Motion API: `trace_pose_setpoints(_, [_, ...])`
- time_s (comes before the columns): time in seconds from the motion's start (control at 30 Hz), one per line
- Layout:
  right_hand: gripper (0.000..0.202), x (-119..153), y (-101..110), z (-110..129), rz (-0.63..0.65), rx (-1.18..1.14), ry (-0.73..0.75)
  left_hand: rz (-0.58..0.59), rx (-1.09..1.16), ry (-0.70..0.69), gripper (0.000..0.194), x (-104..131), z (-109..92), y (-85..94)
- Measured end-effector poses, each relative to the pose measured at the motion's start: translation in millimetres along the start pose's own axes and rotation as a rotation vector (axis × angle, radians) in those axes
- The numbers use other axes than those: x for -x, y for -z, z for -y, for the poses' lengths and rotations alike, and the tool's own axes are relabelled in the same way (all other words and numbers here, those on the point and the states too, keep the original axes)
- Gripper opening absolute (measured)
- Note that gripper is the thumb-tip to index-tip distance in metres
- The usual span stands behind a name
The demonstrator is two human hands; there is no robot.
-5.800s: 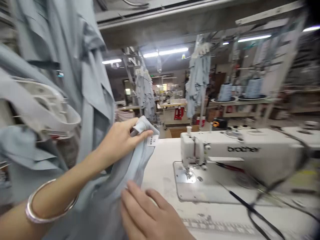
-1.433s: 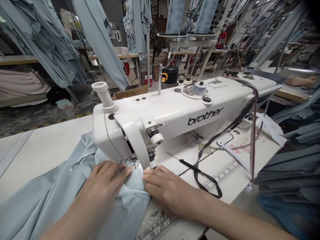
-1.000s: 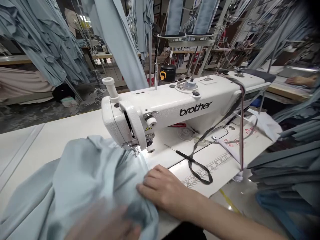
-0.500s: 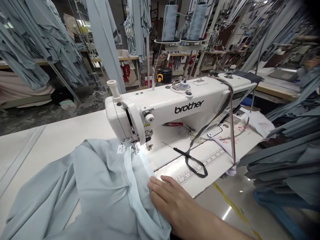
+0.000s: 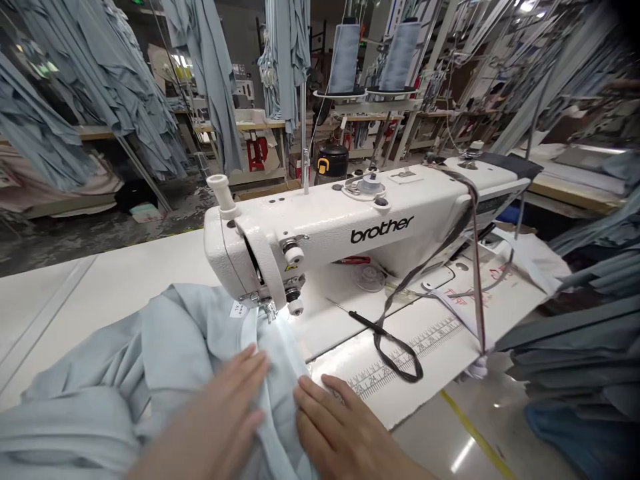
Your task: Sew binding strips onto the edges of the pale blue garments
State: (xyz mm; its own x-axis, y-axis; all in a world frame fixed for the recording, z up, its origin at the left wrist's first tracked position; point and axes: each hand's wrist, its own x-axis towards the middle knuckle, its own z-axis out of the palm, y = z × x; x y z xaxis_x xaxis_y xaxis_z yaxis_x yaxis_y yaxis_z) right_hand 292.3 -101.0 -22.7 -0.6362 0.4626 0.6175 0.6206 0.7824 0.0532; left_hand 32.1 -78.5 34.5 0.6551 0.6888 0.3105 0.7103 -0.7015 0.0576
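A light blue garment lies bunched over the left of the machine table, its edge under the presser foot of a white sewing machine. A small white size label shows beside the foot. My right hand rests flat on the garment's right edge, fingers stretched toward the needle. Over the pale band my left hand is blurred by motion, its fingers extended; whether it presses on the cloth I cannot tell.
A black-handled pointed tool with a dark strap loop lies on the table near the printed ruler. Red thread snips sit under the machine arm. Thread cones stand behind. Stacked fabric is at right.
My left hand has come into view from the lower left, over the garment. My right hand stays on the fabric edge. The view has shifted slightly.
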Motion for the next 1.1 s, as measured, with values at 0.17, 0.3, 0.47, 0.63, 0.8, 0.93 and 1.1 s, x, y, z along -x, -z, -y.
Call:
trace_pose_setpoints(0.17, [0.030,7,9,-10,0.022,-0.022,-0.012,0.005,-0.321,-0.189,0.045,-30,-23,-31.0])
trace_pose_setpoints(0.3, [0.029,9,4,-14,-0.012,-0.059,-0.020,-0.016,-0.357,-0.198,0.045,-25,-16,-34.2])
trace_pose_setpoints(0.47, [0.029,2,-5,-21,-0.003,-0.075,-0.009,-0.044,-0.381,-0.184,0.042,-28,-6,-28.1])
trace_pose_setpoints(0.63, [0.032,-11,-5,-32,0.078,-0.116,0.006,-0.065,-0.366,-0.139,0.041,-35,2,-29.1])
trace_pose_setpoints(0.8, [0.027,-29,-4,-44,0.266,-0.129,0.054,-0.057,-0.244,-0.029,0.042,-33,30,-39.1])
trace_pose_setpoints(0.93, [0.018,-43,-7,-49,0.333,-0.166,0.064,-0.059,-0.225,-0.039,0.034,-36,47,-36.2])
trace_pose_setpoints(1.1, [0.012,-60,-7,-58,0.467,-0.312,0.004,-0.038,-0.018,-0.051,0.033,-58,25,-16.1])
